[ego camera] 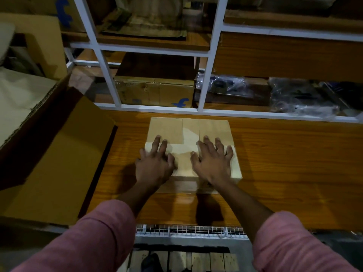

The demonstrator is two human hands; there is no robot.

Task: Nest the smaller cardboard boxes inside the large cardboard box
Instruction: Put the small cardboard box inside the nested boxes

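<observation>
Both hands, left hand and right hand, rest spread-fingered, grasping nothing, on the small box. Its flaps look unsealed, so they may spring up or snag the large box wall.

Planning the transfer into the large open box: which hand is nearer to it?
Left. The left hand rests on the small box at the side toward the large box; the right hand rests farther away.

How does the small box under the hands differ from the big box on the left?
The small box has its top flaps folded shut, while the big box stands open, its inside showing. The small box sits in the middle of the table; the big box lies at the table's left edge and looks far larger. Both hands, left hand and right hand, press on the small box; neither touches the big box. Both are plain brown cardboard.
</observation>
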